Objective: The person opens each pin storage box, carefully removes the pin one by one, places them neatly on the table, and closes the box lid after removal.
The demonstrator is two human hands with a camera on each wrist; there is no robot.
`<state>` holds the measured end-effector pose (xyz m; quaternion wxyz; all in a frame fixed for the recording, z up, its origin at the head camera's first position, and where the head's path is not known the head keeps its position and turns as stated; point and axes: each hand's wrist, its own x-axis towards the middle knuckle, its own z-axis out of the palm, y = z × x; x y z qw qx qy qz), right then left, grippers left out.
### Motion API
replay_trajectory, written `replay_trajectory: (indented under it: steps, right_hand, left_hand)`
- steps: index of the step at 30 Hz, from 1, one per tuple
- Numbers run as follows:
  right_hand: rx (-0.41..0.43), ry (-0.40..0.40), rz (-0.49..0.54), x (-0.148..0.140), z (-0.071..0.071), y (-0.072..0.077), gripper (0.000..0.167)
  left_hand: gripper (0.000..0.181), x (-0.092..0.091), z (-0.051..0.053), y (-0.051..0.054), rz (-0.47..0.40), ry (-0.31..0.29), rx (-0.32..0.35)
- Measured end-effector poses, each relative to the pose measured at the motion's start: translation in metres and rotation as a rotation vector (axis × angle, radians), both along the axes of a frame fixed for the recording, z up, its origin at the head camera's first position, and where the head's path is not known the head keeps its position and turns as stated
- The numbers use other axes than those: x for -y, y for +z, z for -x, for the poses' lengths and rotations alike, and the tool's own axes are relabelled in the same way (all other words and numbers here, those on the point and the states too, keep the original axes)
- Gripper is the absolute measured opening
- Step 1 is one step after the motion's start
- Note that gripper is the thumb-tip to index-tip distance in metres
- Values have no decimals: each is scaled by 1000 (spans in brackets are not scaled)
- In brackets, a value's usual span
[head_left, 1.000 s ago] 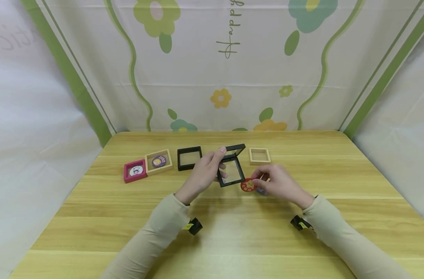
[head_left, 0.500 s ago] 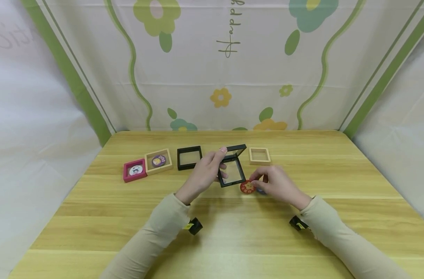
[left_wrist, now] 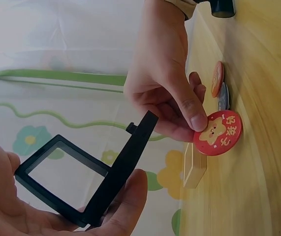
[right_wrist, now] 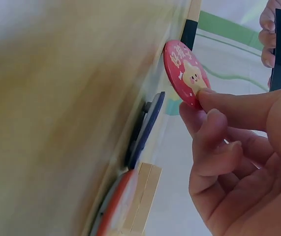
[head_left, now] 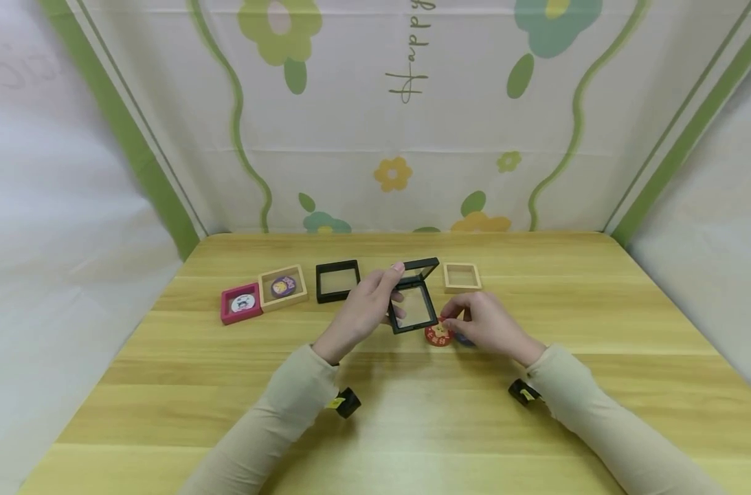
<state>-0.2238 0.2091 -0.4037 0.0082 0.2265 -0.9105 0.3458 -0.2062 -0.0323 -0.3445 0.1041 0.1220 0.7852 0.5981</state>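
Observation:
My left hand (head_left: 367, 302) holds a black hinged display frame (head_left: 416, 328) with clear panes, its two halves spread apart at an angle. My right hand (head_left: 483, 324) pinches a round red badge (head_left: 438, 334) by its edge between thumb and fingers, just below the frame's near corner. A yellow star figure and writing show on the badge (left_wrist: 222, 132) in the left wrist view. Beneath the right hand lies a blue-rimmed badge (right_wrist: 147, 128), partly hidden in the head view. Beside it is an orange-rimmed badge (left_wrist: 218, 79), seen in both wrist views.
On the left of the table (head_left: 227, 385) stand a pink frame (head_left: 225, 313) with a white badge and a light wooden frame (head_left: 302, 297) with a purple badge. Behind my hands are another black frame (head_left: 332, 297) and a small wooden frame (head_left: 463, 289).
My right hand has shifted slightly left, and the red badge has turned a little in its fingers. The left hand keeps the black frame in nearly the same place.

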Motion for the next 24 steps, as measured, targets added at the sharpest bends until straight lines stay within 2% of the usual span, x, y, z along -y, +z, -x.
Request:
replay_trajectory:
  steps: [13,24]
  right_hand:
    - [48,5,-69,2,8,3,3]
    - [29,9,-92,3,8,1,3]
  left_hand:
    - [79,0,0,-1,16,9,-8]
    - [77,0,-1,1,3,1,-5]
